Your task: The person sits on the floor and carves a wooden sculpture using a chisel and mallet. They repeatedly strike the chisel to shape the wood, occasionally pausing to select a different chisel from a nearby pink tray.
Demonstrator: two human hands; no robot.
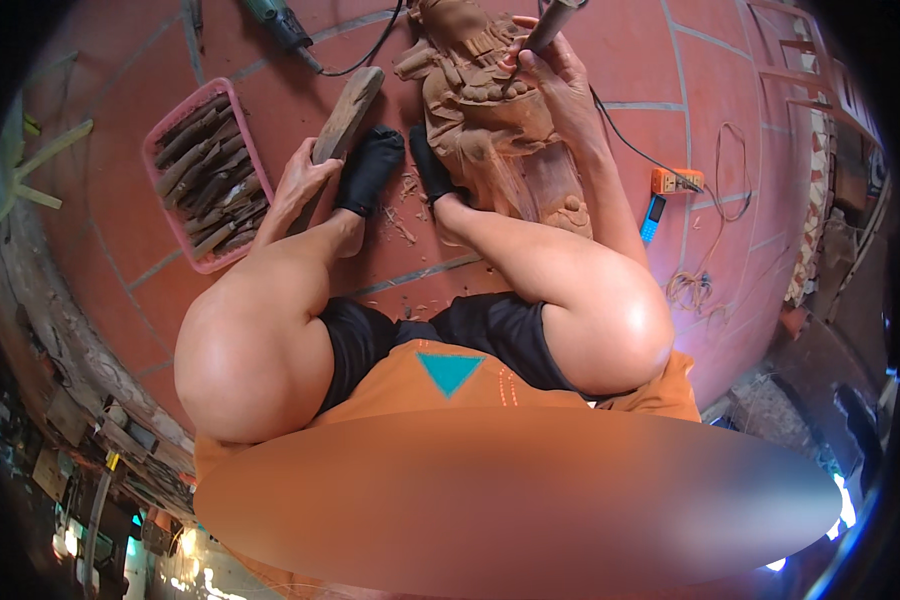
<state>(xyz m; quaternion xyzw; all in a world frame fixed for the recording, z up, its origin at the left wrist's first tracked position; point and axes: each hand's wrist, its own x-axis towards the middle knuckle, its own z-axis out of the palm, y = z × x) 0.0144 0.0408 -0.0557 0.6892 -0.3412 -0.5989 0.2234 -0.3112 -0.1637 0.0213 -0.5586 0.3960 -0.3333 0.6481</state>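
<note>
1. Upper L of frame: green power tool [282, 28], partly cut off by top edge, w/ black cord [365, 62] running toward top ctr.
2. L side: pink basket [253, 146], packed w/ brown stick-like tools [210, 165]; L forearm passes close by its lower R corner.
3. R side: orange power strip [669, 181], blue phone [653, 218] just below it, coiled cable [690, 290] lower down on red tile floor [630, 60].
4. Upper ctr: black socks [372, 168] on both feet; wood shavings [400, 215] on floor btwn them. R foot sits right beside the carving, covering a bit of its L edge.
5. Carved wooden figure [485, 140] lies upper ctr to R of ctr, top end cut off by frame. R hand & forearm run along its R side, hiding part of it.
6. L hand [308, 178]: fingers wrapped round lower, narrower end of wooden mallet [352, 112]; thick end points up-R, apart from figure.
7. R hand [558, 78]: fingers pinch chisel [550, 28] by its handle, over figure's upper part; thin dark shaft slants down-L to beadlike carving. Can't tell if tip touches.
</note>
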